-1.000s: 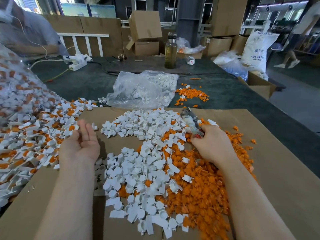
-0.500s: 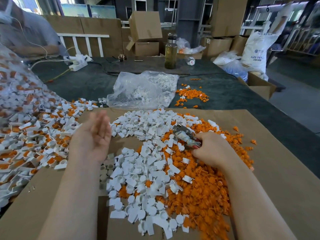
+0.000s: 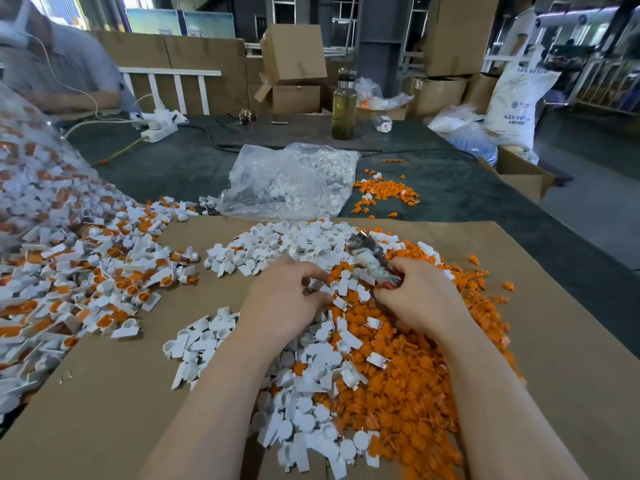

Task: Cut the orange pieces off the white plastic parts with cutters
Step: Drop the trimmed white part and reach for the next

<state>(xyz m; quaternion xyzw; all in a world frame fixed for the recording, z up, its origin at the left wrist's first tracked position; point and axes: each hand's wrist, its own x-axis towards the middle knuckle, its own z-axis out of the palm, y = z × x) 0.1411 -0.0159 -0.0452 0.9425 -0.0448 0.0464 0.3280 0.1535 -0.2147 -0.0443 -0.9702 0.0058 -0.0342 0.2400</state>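
Your left hand point(image 3: 284, 299) pinches a small white plastic part point(image 3: 320, 289) above the heap of white parts point(image 3: 304, 386) and cut orange pieces point(image 3: 408, 393) on the brown cardboard sheet point(image 3: 571, 341). Just beside it, your right hand point(image 3: 420, 299) grips the cutters point(image 3: 372, 259), blades tilted up and away. Uncut parts point(image 3: 86, 271) lie piled well to your left.

On the brown cardboard sheet point(image 3: 554, 341) lies a heap of white parts point(image 3: 311, 403) and orange pieces point(image 3: 415, 393). The left hand point(image 3: 280, 303) pinches one white part point(image 3: 320, 287) above the heap. The right hand point(image 3: 419, 296) grips the cutters point(image 3: 372, 259), tips pointing to the far edge. Uncut parts point(image 3: 86, 271) cover the left edge.
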